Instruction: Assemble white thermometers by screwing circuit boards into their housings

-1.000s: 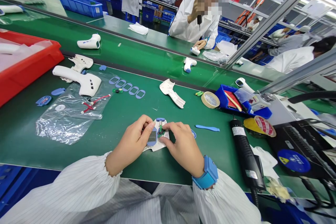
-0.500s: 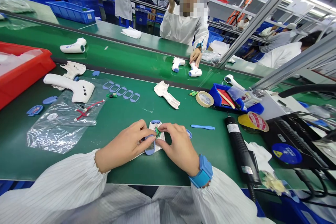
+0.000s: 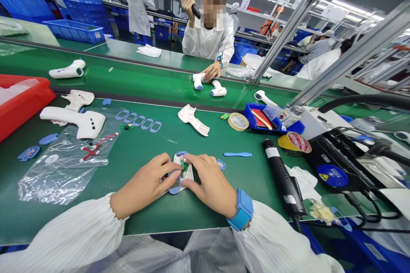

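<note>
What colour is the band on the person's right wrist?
The wristband is blue; the head view shows it best.

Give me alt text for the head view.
A person's left hand and right hand work at a white casing with green electronics on a green workbench. A blue stick and black handheld tool lie to the right.

red bin [image 3: 30, 107]: left edge | blue basket [image 3: 77, 33]: back left | yellow tape roll [image 3: 293, 142] (red-and-white label): right
</note>
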The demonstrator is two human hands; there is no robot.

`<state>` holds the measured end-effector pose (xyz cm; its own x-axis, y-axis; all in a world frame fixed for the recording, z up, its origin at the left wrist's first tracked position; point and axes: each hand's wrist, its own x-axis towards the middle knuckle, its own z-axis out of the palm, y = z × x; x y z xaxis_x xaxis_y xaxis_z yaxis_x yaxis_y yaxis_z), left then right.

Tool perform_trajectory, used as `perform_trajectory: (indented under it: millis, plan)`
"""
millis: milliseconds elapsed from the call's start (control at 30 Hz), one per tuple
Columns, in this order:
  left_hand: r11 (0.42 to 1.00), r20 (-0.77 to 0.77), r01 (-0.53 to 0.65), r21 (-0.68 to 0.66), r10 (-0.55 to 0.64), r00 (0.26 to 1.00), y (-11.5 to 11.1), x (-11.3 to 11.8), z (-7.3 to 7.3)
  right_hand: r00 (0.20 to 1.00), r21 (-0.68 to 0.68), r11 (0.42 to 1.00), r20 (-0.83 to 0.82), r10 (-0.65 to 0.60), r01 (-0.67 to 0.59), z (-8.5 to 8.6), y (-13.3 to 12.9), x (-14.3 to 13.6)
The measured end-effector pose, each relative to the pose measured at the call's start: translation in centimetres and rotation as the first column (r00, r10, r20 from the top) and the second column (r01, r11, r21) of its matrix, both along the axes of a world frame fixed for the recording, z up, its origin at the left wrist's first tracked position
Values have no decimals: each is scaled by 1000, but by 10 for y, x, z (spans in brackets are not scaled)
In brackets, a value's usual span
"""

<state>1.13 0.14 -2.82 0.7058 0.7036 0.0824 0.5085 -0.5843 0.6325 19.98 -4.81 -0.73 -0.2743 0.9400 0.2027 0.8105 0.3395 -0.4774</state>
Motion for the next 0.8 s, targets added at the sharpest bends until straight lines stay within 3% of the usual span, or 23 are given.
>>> perform_trajectory:
  millis: [67, 167, 267, 367, 433, 500, 600, 667, 733, 800]
  plan:
    - [1000, -4, 14, -4, -14, 1000, 1, -1, -1, 1000, 81, 996, 8, -26, 25, 14, -10, 23]
    - [1000, -6, 24, 7, -24, 1000, 3, -3, -6, 978, 241, 958, 100, -182, 154, 32, -32, 85]
    - [1000, -14, -2, 22, 2, 1000, 3, -4, -13, 887, 319, 915, 307, -346, 247, 38, -61, 153]
    - [997, 20, -56, 47, 55, 998, 0, -2, -19, 739, 255, 956, 614, -277, 147, 31, -81, 196]
    - [992, 60, -108, 68, 104, 993, -2, 0, -20, 646, 188, 981, 744, -172, 44, 23, -84, 208]
    - [986, 81, -149, 76, 143, 986, -4, 1, -20, 605, 138, 989, 793, -75, -59, 15, -79, 210]
    - [987, 61, -139, 75, 135, 989, -5, 2, -15, 642, 89, 984, 766, 33, -157, 9, -69, 211]
    - [988, 55, -132, 77, 128, 990, -6, 3, -13, 724, 118, 981, 689, 29, -152, 10, -69, 213]
    - [985, 69, -152, 77, 147, 987, -7, 4, -13, 842, 206, 976, 537, -55, -68, 16, -74, 213]
    - [980, 93, -184, 75, 177, 980, -8, 5, -15, 938, 345, 932, 277, -211, 108, 28, -78, 209]
